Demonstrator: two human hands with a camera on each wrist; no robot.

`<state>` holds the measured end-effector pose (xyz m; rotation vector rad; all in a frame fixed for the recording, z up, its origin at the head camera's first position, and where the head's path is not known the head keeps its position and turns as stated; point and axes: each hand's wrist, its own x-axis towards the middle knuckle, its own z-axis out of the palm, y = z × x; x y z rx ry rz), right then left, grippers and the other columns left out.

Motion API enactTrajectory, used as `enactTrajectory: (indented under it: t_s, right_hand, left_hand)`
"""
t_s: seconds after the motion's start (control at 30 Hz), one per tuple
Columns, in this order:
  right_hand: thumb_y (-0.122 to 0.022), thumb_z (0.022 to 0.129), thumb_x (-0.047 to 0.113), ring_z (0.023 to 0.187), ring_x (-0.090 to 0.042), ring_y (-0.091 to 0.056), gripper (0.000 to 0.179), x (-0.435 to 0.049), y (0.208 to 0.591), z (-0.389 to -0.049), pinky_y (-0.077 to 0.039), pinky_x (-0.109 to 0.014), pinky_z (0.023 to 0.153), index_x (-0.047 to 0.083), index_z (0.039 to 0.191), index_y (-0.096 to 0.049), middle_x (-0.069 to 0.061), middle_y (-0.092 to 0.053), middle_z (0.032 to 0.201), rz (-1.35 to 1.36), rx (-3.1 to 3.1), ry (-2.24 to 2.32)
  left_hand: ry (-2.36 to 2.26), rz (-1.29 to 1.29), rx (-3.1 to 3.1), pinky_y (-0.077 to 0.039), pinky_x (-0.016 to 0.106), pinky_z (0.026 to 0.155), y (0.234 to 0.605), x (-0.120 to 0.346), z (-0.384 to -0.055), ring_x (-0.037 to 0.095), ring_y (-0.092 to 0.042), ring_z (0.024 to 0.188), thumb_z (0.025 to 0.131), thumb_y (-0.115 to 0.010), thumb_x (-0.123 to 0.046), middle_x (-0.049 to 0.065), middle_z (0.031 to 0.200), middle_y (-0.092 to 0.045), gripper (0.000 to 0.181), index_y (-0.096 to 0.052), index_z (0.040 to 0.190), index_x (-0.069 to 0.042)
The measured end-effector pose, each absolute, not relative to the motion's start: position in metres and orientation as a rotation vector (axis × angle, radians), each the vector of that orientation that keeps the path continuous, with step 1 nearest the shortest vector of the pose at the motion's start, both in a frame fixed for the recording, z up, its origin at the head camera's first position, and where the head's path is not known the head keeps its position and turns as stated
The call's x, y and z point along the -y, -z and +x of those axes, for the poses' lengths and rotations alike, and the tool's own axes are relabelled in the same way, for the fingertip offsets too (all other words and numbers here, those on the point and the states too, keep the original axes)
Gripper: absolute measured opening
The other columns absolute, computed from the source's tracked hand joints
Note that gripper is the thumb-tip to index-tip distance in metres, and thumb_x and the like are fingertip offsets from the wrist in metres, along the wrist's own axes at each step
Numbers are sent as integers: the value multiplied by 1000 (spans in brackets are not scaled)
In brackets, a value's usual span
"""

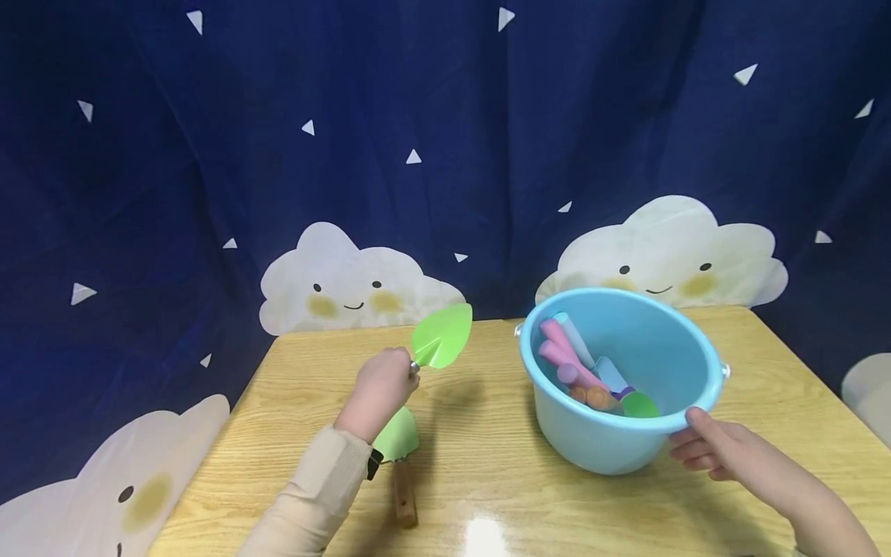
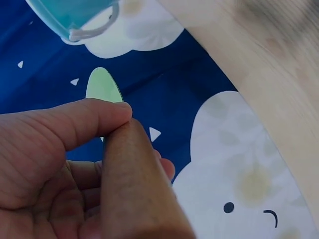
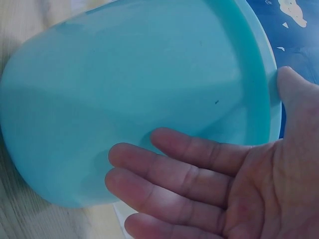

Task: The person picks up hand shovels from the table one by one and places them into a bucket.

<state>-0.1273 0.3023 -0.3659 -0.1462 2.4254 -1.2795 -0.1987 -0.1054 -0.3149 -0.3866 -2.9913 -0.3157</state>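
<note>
In the head view my left hand [image 1: 379,391] holds a light green hand trowel [image 1: 442,335], its leaf-shaped blade raised over the table. The left wrist view shows thumb and fingers around its wooden handle [image 2: 137,184]. Below that forearm lies a second tool with a wooden handle [image 1: 404,495] and a green head [image 1: 399,435], partly hidden by the sleeve. On the right stands a light blue bucket [image 1: 599,445]. My right hand [image 1: 738,456] has its thumb at the bucket's near right rim, with the loosely extended fingers [image 3: 174,169] along the outer wall.
Inside the bucket lie several pink and purple pieces [image 1: 567,352], orange rounded ends [image 1: 597,398], light blue pieces and a green piece [image 1: 639,404]. A wooden table [image 1: 487,433] carries everything. Behind it hangs a dark blue curtain [image 1: 431,93] with white clouds and triangles.
</note>
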Motion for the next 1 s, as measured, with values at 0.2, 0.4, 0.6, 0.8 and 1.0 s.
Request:
enactTrajectory:
  t_s: [0.2, 0.4, 0.6, 0.8, 1.0]
  right_hand:
    - [-12, 98, 38, 84, -23, -60, 66, -301, 365, -127, -45, -37, 65, -14, 107, -53, -19, -62, 97, -130, -2435, 1273]
    - [-12, 98, 39, 85, -26, -60, 68, -300, 363, -127, -46, -38, 65, -14, 107, -53, -19, -62, 97, -100, -2424, 1261]
    - [-12, 98, 39, 84, -25, -60, 68, -301, 364, -126, -46, -38, 65, -14, 106, -53, -19, -62, 96, -90, -2428, 1262]
    - [-12, 98, 38, 84, -26, -60, 67, -300, 364, -125, -45, -38, 64, -15, 106, -53, -20, -62, 96, -120, -2437, 1271]
    - [-12, 98, 37, 83, -24, -60, 67, -301, 364, -125, -45, -37, 64, -15, 107, -52, -20, -62, 96, -143, -2441, 1275]
  left_hand:
    - [324, -380, 2990, -35, 26, 44, 310, 100, -201, 12, -37, 49, 79, -59, -3, 1, 58, -44, 14, -52, 67, -4]
    - [291, -412, 2971, -37, 26, 45, 306, 92, -203, 11, -38, 50, 80, -60, -6, 1, 58, -45, 14, -53, 68, -4]
    - [297, -459, 2945, -39, 26, 45, 303, 83, -202, 11, -38, 49, 80, -59, -5, 0, 58, -44, 12, -54, 69, -3]
    - [312, -484, 2921, -40, 27, 45, 297, 72, -201, 11, -37, 49, 80, -57, -4, 1, 58, -44, 12, -53, 69, -2]
    - [277, -547, 2855, -40, 27, 43, 295, 61, -199, 11, -41, 48, 78, -61, -6, 2, 59, -46, 12, -54, 69, -3]
